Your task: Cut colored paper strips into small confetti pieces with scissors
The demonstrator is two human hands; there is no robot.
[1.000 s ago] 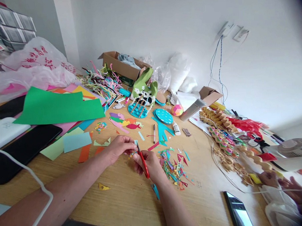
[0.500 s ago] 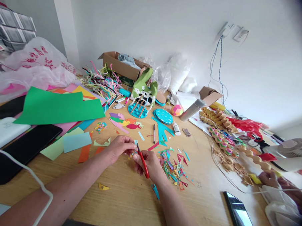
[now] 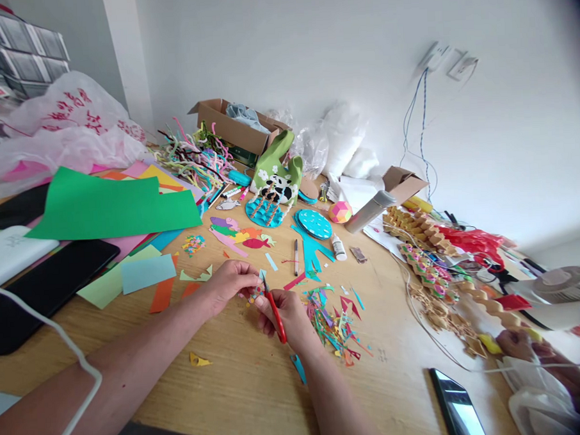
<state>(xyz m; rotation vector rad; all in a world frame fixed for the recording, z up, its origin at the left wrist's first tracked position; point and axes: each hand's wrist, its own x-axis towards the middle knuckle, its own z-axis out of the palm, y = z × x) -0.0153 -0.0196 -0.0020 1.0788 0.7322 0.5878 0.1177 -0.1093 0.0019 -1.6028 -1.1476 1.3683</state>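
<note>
My left hand [image 3: 239, 281] pinches a small piece of light blue paper [image 3: 262, 274] between thumb and fingers. Close beside it, my right hand [image 3: 285, 315] is closed round red-handled scissors [image 3: 276, 315], whose blades point up at that paper. Tiny round paper bits lie below my fingertips, partly hidden by the hands. To the right of my right hand spreads a heap of coloured paper scraps [image 3: 334, 324]. Beyond the hands lie several colourful paper fish [image 3: 256, 243] and a small pile of confetti bits [image 3: 194, 245]. A blue scrap [image 3: 298, 369] touches or lies by my right wrist.
Green card [image 3: 111, 203] tops a stack of coloured paper at left, near a black phone-like slab [image 3: 53, 292]. A pen [image 3: 296, 258], a glue bottle [image 3: 339, 247] and a grey thermos [image 3: 371, 211] stand or lie farther back. At right are a phone [image 3: 456, 404] and another person's hands [image 3: 519, 346].
The paper piece between my left fingers has shifted slightly by the scissor blades. Both hands stay in almost the same place; the other person's hands move a little.
</note>
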